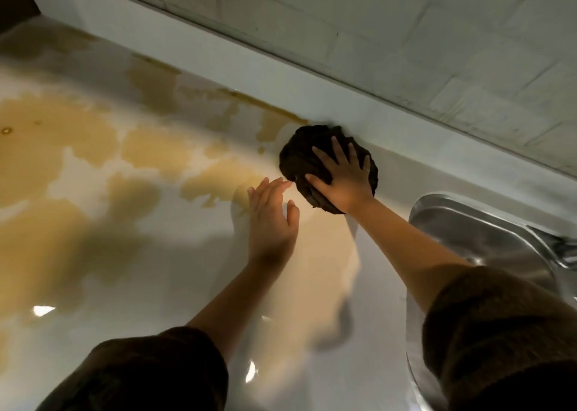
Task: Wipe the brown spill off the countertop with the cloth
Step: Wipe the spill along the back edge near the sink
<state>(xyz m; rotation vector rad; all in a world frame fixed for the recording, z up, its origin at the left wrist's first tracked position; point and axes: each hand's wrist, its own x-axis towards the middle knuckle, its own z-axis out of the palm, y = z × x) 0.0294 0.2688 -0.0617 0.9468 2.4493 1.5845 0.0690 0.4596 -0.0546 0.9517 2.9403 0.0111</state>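
A dark brown bunched cloth [299,157] lies on the white countertop [368,301], pushed against the low back ledge. My right hand [343,176] presses flat on top of the cloth with fingers spread. My left hand [273,217] hovers just left of the cloth, fingers apart, holding nothing. A wide tan-brown spill [71,148] covers the counter's left and middle in large patches, and a thin brown line runs along the base of the ledge up to the cloth.
A stainless steel sink [487,235] is set into the counter at the right, close to my right forearm. The white back ledge [281,76] and a tiled wall [437,35] bound the far side.
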